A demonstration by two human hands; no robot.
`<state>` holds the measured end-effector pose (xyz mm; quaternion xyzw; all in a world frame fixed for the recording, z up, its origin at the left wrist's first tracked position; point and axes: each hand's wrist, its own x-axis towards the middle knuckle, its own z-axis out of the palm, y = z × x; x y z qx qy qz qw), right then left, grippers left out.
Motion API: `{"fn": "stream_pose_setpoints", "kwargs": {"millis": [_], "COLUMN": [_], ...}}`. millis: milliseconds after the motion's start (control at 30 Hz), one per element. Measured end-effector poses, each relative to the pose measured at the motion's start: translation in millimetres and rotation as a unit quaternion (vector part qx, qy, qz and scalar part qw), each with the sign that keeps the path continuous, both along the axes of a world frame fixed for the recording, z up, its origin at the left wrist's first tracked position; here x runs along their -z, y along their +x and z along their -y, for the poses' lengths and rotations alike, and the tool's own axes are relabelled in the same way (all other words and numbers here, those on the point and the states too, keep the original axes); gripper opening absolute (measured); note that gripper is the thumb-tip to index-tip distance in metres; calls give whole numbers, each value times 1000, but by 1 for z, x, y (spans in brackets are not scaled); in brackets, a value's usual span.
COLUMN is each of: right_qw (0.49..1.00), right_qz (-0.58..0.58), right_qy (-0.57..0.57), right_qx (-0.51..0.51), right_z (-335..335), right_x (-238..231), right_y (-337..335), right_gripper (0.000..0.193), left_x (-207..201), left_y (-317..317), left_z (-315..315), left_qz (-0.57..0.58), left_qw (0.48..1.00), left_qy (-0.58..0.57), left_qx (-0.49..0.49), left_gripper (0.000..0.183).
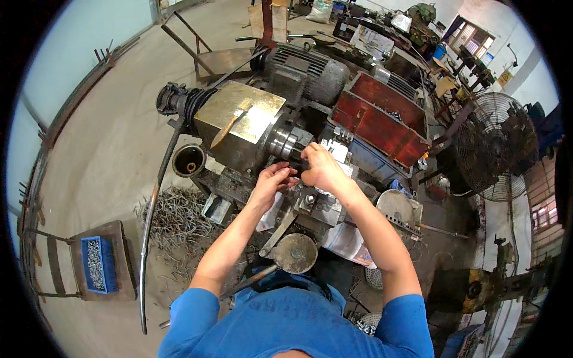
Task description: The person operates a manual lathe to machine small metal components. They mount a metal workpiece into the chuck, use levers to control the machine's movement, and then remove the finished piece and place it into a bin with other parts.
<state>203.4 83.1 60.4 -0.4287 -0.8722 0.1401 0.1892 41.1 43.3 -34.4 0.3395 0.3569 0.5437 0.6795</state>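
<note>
A small lathe stands in front of me, its metal chuck [283,142] projecting from the headstock [230,152]. My left hand [276,181] is just below the chuck, palm partly up, its loosely bent fingers apart and smudged dark; I see nothing held in it. Beside it, to the right, my right hand [323,171] reaches over the tooling with its fingers curled closed at the chuck's front. Whatever those fingers grip is hidden. A wooden-handled brush [230,126] lies on the brass-coloured top of the headstock.
Red metal bin [382,116] and motor [316,71] stand behind the lathe. A round handwheel [295,253] is close to my body. Metal shavings [179,218] cover the floor at left, near a long rod [152,227] and blue crate [98,264]. A large fan [495,146] stands right.
</note>
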Motion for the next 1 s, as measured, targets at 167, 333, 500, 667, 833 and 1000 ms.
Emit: {"fn": "stream_pose_setpoints", "kwargs": {"millis": [167, 333, 500, 667, 833, 1000], "right_qw": [1000, 1000, 999, 998, 994, 989], "right_qz": [-22, -10, 6, 39, 74, 118], "right_qy": [5, 5, 38, 50, 71, 78], "right_qx": [-18, -14, -29, -29, -40, -38], "right_z": [-3, -6, -8, -11, -14, -15], "right_x": [5, 8, 13, 21, 21, 22], "right_y": [-3, -2, -4, -10, -20, -26], "right_gripper": [37, 43, 47, 34, 39, 45], "left_x": [3, 10, 9, 11, 9, 18], "left_y": [3, 2, 2, 5, 8, 8], "left_z": [-9, -12, -14, -20, -25, -31], "left_qz": [34, 35, 41, 68, 87, 126], "left_qw": [999, 999, 999, 997, 996, 990], "left_qy": [-17, -14, -18, -18, -33, -55], "left_qx": [-8, -4, 4, -12, -19, -26], "left_gripper": [37, 36, 35, 32, 28, 24]}}
